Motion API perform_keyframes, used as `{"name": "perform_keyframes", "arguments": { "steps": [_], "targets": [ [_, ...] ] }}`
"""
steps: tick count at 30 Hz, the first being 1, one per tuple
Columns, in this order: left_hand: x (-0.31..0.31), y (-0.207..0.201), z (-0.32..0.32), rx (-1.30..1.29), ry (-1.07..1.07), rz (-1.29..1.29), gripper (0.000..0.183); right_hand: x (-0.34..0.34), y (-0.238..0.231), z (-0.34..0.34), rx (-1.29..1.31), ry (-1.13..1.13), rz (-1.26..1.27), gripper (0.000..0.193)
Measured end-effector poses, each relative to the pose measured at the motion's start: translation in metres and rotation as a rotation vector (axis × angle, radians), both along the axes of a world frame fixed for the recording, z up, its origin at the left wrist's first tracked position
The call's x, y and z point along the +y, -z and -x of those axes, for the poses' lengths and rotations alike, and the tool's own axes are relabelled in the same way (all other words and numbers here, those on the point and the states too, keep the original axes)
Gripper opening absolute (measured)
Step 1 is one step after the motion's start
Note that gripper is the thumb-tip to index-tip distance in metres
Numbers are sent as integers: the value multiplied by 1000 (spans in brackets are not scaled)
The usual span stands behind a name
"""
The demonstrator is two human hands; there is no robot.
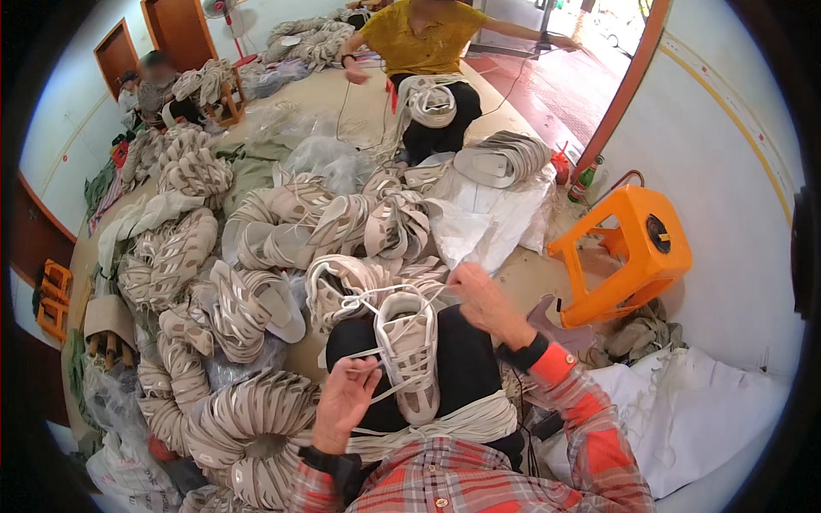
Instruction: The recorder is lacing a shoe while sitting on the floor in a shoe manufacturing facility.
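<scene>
A beige and white shoe upper [409, 352] lies on my thighs, its opening away from me and its toe toward me. White laces cross its front. My left hand [346, 398] is beside its left edge, fingers pinched on a white shoelace [395, 391]. My right hand [489, 301] is raised beyond its upper right side, with fingers closed at the end of another stretch of lace that runs from the opening. Whether a small tool is also in my left fingers cannot be made out. A bundle of loose white laces [466, 419] lies across my lap.
Fanned stacks of shoe uppers [248, 427] crowd the floor at left and ahead. An orange stool [629, 244] stands at right, above white sheeting [676, 410]. A green bottle [586, 178] is by the doorway. A seated person in a yellow top [419, 38] faces me, uppers on their lap.
</scene>
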State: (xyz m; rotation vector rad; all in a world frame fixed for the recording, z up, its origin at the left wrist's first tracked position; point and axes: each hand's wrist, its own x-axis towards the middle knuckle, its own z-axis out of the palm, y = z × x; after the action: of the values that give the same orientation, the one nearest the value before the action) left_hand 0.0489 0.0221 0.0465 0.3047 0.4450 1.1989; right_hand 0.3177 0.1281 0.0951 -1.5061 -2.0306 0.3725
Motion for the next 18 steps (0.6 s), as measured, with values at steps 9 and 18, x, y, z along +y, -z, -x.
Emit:
{"name": "perform_keyframes", "arguments": {
  "steps": [9,18],
  "targets": [
    [1,-1,-36,-487,-241,356,21,-8,48,-9,1957,-124,579,8],
    [-11,24,-48,-526,-79,515,14,-20,41,-48,1979,207,379,12]
  ]
}}
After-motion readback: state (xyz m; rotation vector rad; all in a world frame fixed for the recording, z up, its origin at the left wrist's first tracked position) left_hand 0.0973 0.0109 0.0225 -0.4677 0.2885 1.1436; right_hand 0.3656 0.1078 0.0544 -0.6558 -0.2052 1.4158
